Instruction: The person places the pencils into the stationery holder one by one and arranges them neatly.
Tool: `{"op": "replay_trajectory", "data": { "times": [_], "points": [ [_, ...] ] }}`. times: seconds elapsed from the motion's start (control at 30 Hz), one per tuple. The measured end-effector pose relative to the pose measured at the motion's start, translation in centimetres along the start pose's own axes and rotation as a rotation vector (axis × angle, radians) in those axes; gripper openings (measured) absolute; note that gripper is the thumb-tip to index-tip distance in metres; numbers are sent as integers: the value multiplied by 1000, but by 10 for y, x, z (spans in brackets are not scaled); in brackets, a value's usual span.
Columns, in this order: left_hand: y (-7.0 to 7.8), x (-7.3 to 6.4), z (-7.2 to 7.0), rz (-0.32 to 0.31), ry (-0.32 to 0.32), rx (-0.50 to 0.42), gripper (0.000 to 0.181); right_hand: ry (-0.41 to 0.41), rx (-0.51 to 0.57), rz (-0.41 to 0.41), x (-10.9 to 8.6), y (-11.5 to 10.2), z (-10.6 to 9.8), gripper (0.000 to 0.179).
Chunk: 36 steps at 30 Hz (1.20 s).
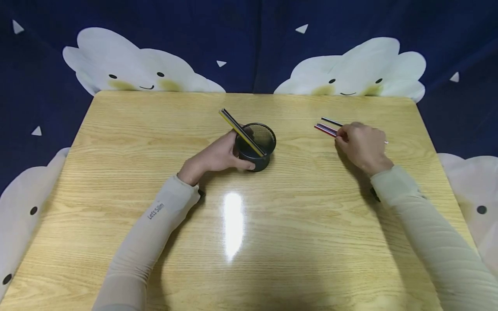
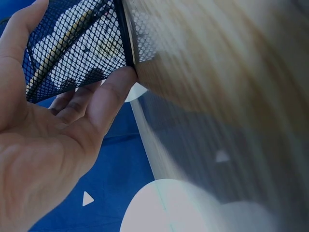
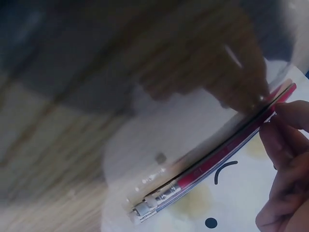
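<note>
A black mesh pen cup (image 1: 260,162) stands left of the table's middle, leaning pencils (image 1: 242,132) with dark and yellow sides sticking out over its rim. My left hand (image 1: 223,153) grips the cup from the left, thumb in front and fingers behind. In the left wrist view, a fingertip (image 2: 123,79) sits at the cup's base edge. On the right, my right hand (image 1: 363,144) pinches at a red pencil (image 3: 227,150) lying on the table with others close beside it. A dark pencil (image 1: 331,122) lies just behind them, partly hidden by the hand.
The wooden table (image 1: 295,242) is glossy, with a bright reflection in front of the cup. A dark blue curtain (image 1: 253,43) with white clouds hangs along its back edge and sides.
</note>
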<state>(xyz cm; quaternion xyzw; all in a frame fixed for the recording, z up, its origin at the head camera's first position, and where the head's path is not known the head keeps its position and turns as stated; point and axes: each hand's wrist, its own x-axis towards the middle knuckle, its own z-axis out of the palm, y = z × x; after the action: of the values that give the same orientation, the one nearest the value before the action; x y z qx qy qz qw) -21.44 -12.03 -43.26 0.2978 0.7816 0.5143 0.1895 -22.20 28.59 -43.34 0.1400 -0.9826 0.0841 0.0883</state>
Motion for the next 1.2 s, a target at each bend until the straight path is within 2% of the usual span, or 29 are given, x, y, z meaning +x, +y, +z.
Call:
{"op": "replay_trajectory", "data": {
  "times": [0.17,0.33,0.63,0.9,1.2],
  "points": [
    [0,-1,0,-14,1,1,81,32,-30,-25,2,0,2,12],
    [0,-2,0,-19,1,-7,82,28,-36,-31,3,-2,2,11],
    [0,0,2,18,-7,-49,74,28,-46,-67,1,-3,4,10],
    [-1,1,2,45,-18,-59,75,23,-32,-39,1,-3,5,11],
    [-1,2,1,57,-22,-72,75,27,-18,-47,0,-6,5,9]
  ]
}}
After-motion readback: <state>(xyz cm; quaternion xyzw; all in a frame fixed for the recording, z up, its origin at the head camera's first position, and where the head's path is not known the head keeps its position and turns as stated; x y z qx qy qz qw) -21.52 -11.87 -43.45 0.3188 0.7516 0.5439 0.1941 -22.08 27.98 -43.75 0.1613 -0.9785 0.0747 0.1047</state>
